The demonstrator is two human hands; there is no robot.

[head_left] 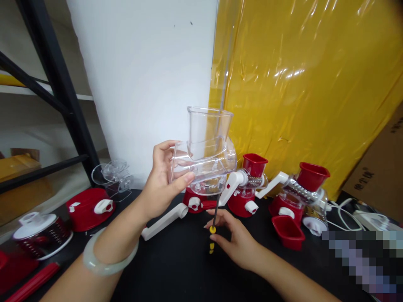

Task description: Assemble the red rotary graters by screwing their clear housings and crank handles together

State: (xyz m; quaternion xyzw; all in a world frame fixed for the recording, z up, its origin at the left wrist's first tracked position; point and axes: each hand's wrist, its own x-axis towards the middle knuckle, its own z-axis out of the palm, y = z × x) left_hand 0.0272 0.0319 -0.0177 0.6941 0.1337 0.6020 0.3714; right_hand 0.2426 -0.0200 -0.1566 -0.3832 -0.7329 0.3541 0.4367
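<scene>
My left hand (pixel 163 172) grips the left end of a clear plastic grater housing (pixel 204 155), fingers behind and thumb in front. The housing is held up off the table, its square feed chute pointing upward. In my right hand (pixel 233 237) is a screwdriver (pixel 213 230) with a yellow and black handle, pinched between thumb and fingers. Its dark shaft points up to the housing's underside; whether the tip touches a screw cannot be made out. Behind the housing stands a red base (pixel 190 199) with a white knob, and a white crank handle (pixel 165 222) lies to its left.
Two red drum graters (pixel 242 201) (pixel 286 201) stand at the right, with a red hopper (pixel 288 233) in front. At left are a red base (pixel 90 209), a grating drum (pixel 44 239) and another clear housing (pixel 115 180). A black rack (pixel 59 84) rises at far left.
</scene>
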